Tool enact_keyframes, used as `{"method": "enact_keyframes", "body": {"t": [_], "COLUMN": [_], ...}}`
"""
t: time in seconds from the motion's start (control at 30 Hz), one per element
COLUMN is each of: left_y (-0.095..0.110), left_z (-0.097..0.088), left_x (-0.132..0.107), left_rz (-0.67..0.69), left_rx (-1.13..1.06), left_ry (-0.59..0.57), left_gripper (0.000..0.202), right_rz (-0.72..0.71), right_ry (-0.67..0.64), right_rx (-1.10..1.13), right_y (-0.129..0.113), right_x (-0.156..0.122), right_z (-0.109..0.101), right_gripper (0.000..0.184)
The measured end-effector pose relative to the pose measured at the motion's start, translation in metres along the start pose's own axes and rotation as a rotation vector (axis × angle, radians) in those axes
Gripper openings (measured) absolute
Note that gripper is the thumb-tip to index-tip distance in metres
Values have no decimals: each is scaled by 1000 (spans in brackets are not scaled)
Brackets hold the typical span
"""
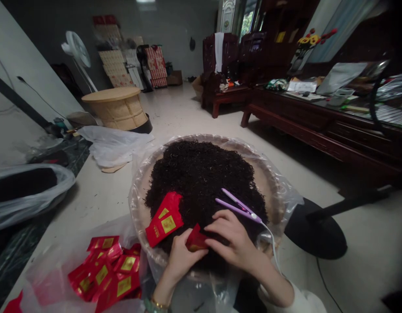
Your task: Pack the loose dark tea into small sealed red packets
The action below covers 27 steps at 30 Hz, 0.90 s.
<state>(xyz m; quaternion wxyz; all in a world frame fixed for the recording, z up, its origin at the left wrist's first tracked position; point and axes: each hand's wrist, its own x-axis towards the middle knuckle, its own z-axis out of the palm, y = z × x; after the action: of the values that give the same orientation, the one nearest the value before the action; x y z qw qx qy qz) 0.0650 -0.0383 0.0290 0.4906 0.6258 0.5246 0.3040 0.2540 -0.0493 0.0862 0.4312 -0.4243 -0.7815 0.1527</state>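
Note:
My left hand (pixel 183 256) is closed on a small red pouch (pixel 196 239) above the near side of a wide round tray (pixel 276 195). At the pouch's right edge is my right hand (pixel 233 239), its fingers curved and apart; whether the fingertips touch the pouch is unclear. Dark loose tea leaves (pixel 204 174) lie heaped on the plastic-lined tray. On the leaves, left of my hands, rests a red packet with gold labels (pixel 165 219). A lilac hair straightener (pixel 240 208) lies with its plates apart, just beyond my right hand, its white cord running down past the wrist.
Several red packets (pixel 105 271) lie in a clear plastic bag at lower left. Further left is a bag of dark material (pixel 25 182). A black stand base (pixel 315 228) is on the floor at right. Behind are a round wooden drum table (pixel 112 102) and a dark wooden table (pixel 318 117).

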Motion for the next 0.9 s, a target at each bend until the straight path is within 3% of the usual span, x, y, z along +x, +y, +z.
{"method": "enact_keyframes", "body": {"t": [0.1,0.3,0.4,0.5,0.7,0.9], "left_y": [2,8,10,9,4,10], "left_z": [1,5,7,6,6,5], "left_x": [-2,-6,-5,-2,-2,-6], "left_rz": [35,40,15,6,19,26], "left_rx": [65,223,219,161,169,240], "left_ry": [-26,-62,-18,8,22,-11], "left_gripper": [32,24,23,26,30,20], "right_rz": [57,216,226,176,230,325], "right_ry": [-176,-433,-416,-373,-513,-597], "right_rx": [-45,-29,-132,-129,43,-102], "right_y": [-9,-17,-18,-17,-19,-27], "right_x": [2,13,12,11,15,18], "right_z": [4,5,4,2,-4,-7], "right_gripper": [27,10,17,11,13,12]}}
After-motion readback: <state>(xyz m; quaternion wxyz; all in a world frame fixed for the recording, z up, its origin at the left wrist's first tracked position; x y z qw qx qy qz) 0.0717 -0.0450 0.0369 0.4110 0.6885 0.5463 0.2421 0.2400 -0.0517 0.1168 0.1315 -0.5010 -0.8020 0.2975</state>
